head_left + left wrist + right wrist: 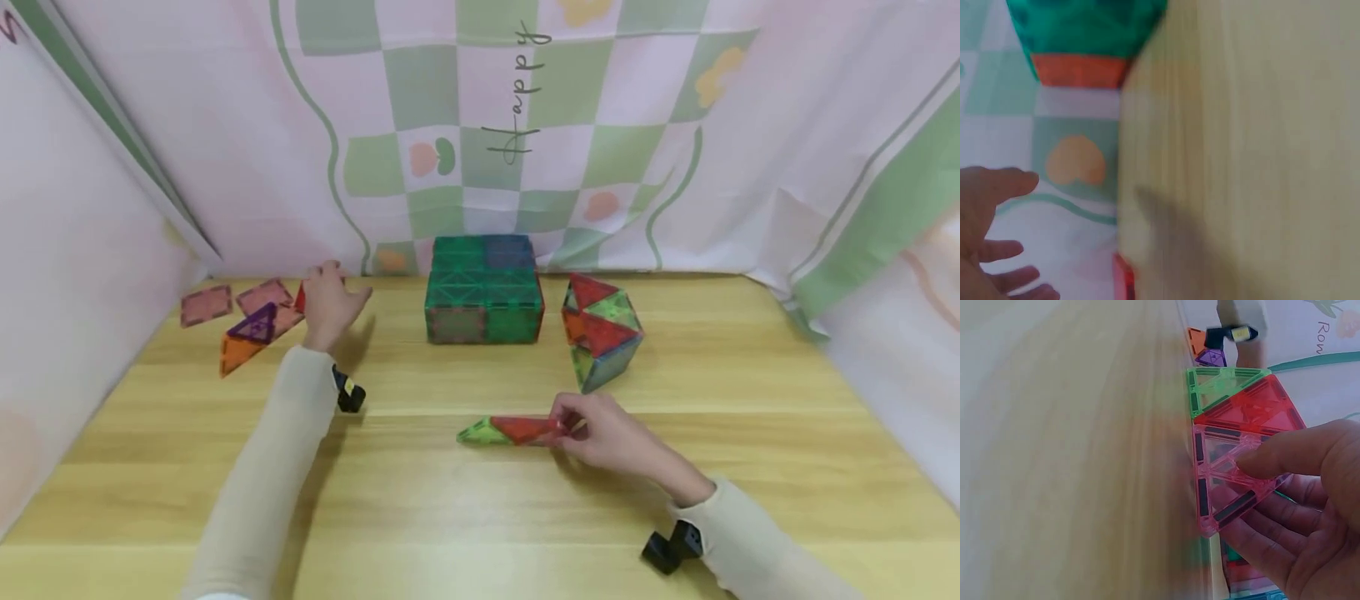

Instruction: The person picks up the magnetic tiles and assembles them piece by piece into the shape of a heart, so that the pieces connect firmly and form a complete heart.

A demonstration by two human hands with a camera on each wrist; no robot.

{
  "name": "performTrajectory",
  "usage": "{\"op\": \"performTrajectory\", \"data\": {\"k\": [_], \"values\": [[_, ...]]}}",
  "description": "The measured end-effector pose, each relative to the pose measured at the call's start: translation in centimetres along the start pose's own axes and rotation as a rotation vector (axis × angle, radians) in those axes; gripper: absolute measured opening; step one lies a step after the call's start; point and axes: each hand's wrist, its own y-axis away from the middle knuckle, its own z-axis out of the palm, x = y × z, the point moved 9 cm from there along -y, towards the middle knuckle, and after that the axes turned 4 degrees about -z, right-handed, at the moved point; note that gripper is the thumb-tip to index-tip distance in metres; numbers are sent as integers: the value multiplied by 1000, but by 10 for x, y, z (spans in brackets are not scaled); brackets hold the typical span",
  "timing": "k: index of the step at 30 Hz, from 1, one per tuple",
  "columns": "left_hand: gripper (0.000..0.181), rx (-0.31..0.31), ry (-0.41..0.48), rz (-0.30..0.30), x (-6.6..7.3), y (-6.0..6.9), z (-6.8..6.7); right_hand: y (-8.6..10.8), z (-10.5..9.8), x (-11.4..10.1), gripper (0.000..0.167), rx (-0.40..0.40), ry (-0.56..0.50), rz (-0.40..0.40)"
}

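My right hand [603, 435] pinches a pink triangular magnetic tile [1215, 453] between thumb and fingers. Edge to edge with it are a red triangular tile [1266, 403] and a light green one [1219, 386], the joined row standing upright on the table. Over at the far left, my left hand [328, 307] reaches above a small red tile [301, 297], its fingers spread in the left wrist view with nothing in them. Beside that hand lie pink square tiles [207, 306], a purple triangle [257, 323] and an orange triangle [238, 355].
A box-shaped block of mostly green tiles [483, 287] stands at the back middle of the wooden table [420, 517]. To its right is a many-coloured tile structure [611, 329]. A patterned cloth [495, 108] hangs behind the table.
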Motion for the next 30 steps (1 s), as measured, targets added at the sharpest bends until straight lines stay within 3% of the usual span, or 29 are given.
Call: {"op": "performTrajectory", "data": {"k": [8, 13, 16, 20, 30], "values": [[48, 53, -165, -79, -18, -29, -5, 0, 2, -2, 18, -14, -15, 23], [61, 10, -202, -214, -41, -38, 2, -1, 4, -3, 17, -29, -23, 25], [70, -49, -277, -274, -50, -38, 9, -2, 5, -4, 17, -33, -32, 21], [78, -140, -388, -287, -54, -39, 19, -1, 5, -4, 17, -28, -34, 10], [75, -219, -360, -262, -52, -41, 35, 0, 3, 0, 17, -37, -29, 21]]}}
